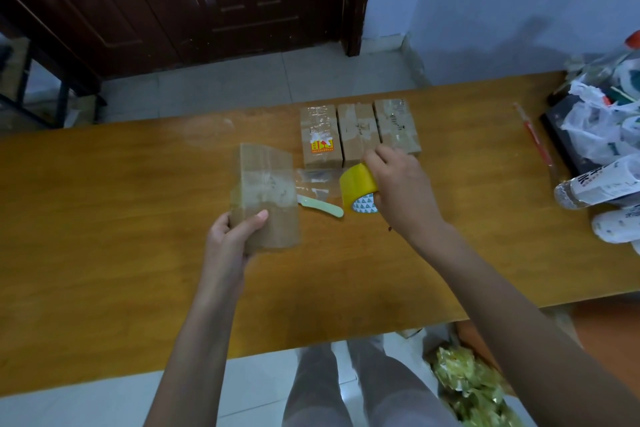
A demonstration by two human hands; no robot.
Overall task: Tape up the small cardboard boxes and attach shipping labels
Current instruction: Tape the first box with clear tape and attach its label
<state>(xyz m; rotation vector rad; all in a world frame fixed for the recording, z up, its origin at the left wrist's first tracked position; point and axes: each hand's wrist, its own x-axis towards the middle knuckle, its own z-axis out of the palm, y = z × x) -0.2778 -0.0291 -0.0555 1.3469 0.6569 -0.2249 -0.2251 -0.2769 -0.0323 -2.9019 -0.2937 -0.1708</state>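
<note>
Gripping box (265, 198) in curled left fingers (258, 218) | right fingers (372, 158) wrapped round tape roll (358, 188)

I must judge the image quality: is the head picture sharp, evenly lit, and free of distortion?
Head view: dim, bluish light; the box in the left hand is motion-blurred, and the tape roll in the right hand is soft; the table edge bows from wide-angle distortion; pale glare marks the table's far side.
</note>
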